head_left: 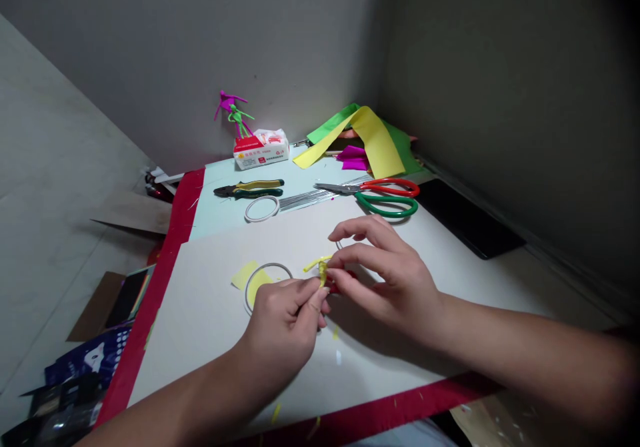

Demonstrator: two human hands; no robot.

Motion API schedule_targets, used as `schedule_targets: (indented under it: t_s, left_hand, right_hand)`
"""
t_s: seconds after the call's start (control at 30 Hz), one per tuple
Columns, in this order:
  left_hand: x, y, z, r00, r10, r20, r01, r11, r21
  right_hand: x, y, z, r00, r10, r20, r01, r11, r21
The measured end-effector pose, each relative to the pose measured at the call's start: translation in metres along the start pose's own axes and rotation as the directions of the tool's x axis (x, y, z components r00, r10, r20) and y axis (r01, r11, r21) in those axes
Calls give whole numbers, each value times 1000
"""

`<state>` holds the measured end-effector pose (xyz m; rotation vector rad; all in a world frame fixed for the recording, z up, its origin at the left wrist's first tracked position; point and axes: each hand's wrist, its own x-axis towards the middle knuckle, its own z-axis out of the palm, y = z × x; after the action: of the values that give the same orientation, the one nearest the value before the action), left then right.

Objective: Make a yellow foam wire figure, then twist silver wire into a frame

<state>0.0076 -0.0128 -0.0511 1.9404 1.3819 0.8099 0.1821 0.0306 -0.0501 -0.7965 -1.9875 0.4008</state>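
Observation:
My left hand (283,333) and my right hand (385,280) meet over a white board (210,327). Between their fingers is a small twisted piece of yellow paper (323,273), with a yellow strip (317,263) sticking out to the left. Something red (345,277) shows under my right fingers, partly hidden. Just left of my left hand lies a thin white tape ring (267,285) on a yellow paper scrap (245,275).
Pliers (249,189), a wire bundle (305,200), a tape roll (262,208) and red-and-green scissors (370,197) lie beyond the board. Further back stand a tissue pack (261,149), a paper figure (233,113) and coloured paper sheets (357,143). A black tablet (470,217) lies right.

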Motion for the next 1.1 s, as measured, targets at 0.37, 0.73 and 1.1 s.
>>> schedule_targets:
  t_s: [0.37,0.73,1.1]
  left_hand:
    - [2,3,1,998,63,-22,-64,998,-4]
    - [0,0,6,975,205,-89,-196,975,104]
    - [-3,8,4,995,-79,66,90,979,-182]
  right_hand:
    - [-1,-1,1,998,-47,-50,46,999,-11]
    - [0,-1,0,993,-100,-62,99,995,-16]
    - [0,0,1,997,-69,-35,71,995,67]
